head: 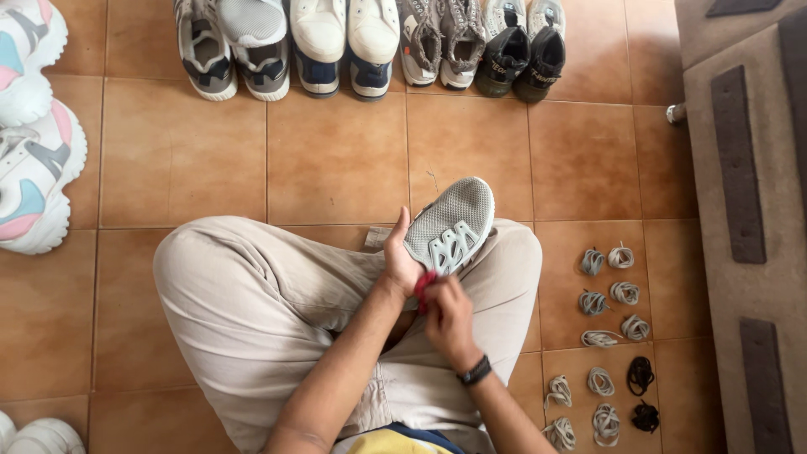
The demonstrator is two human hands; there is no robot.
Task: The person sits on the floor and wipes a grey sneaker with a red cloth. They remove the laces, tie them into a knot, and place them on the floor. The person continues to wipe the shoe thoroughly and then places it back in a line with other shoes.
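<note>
At centre frame, your left hand [402, 262] gripped the grey shoe [450, 225], its toe angled toward upper right, while your right hand [448, 318] pinched a red lace [424, 286] just below its heel.

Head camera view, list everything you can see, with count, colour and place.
grey shoe: one, grey mesh, on the lap
red piece: one, at the shoe's opening; kind unclear
shoes in row: about eight, grey, white, black, along the top
chunky sneakers: two, white, pink, blue, left edge
bundled laces: about fourteen, mostly grey, two black, on tiles at right
rug: grey, right edge
left hand: holds the shoe
right hand: pinches the red piece
</note>
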